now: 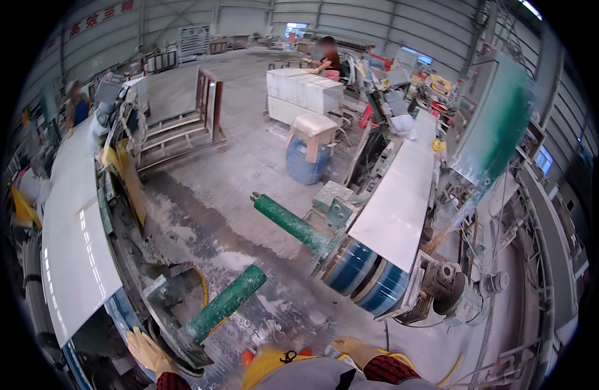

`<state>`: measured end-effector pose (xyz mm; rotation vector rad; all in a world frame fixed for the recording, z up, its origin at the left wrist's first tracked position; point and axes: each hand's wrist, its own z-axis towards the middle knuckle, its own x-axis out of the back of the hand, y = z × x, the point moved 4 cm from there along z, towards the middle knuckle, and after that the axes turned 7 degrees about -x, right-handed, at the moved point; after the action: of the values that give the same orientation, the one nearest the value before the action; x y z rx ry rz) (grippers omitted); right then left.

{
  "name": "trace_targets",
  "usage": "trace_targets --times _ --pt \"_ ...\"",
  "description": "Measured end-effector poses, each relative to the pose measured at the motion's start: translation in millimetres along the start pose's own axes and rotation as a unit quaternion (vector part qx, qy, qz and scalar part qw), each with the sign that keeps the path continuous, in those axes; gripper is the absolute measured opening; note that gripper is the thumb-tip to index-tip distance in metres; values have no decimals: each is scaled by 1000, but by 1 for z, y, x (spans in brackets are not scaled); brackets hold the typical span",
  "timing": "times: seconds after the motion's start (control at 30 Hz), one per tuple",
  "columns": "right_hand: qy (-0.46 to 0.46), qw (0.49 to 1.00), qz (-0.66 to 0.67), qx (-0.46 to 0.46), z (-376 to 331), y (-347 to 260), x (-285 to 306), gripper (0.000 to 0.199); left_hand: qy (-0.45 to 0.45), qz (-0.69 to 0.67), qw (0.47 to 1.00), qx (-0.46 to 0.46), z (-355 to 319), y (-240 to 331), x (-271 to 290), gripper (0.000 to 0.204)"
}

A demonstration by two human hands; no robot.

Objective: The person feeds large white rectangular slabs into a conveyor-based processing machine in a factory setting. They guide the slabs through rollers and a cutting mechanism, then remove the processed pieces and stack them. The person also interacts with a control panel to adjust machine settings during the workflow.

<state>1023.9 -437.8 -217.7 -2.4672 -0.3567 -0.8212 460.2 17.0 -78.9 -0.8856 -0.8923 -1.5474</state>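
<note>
My left hand [149, 351], in a pale yellow rubber glove, rests with fingers apart on the blue belt end [121, 311] of the left machine. Just beyond its fingertips lies a long white slab [78, 260], glossy, running away along that machine. In a matching glove, my right hand [356, 351] hangs in front of my body, fingers loosely stretched and holding nothing visible. It is nearest my yellow and grey apron [273, 366]. Another white slab [395, 208] lies on the right machine, its near end over blue belt rollers [351, 268], away from both hands.
Two green cylinders [229, 302] [290, 221] jut over the wet floor between the machines. Farther off stand a blue barrel [307, 162], a stack of white blocks [303, 94] with a person behind it, and a metal rack [182, 130]. A motor [452, 292] projects at right. Another person stands far left.
</note>
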Motion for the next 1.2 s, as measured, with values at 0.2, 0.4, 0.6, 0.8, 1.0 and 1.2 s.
trace_targets --times 0.2,0.4,0.6,0.8,1.0,1.2 --pt "-19 999 -21 -40 1 -24 -15 63 36 4 999 -40 -6 -2 -6 46" --pt "-26 998 -19 -46 38 -62 -66 63 86 -4 993 -83 -10 1 30 45" --pt "11 997 -20 80 8 -138 -124 49 61 -49 992 -101 0 31 46 34" --pt "11 992 -25 127 -24 -224 -153 50 85 -139 975 -148 -2 26 50 30" --pt "36 992 -44 111 -25 -223 -174 49 -63 -333 923 -180 13 -16 65 37" --pt "-36 995 -66 61 -24 -201 -171 48 40 -290 945 -148 -1 -89 68 37"
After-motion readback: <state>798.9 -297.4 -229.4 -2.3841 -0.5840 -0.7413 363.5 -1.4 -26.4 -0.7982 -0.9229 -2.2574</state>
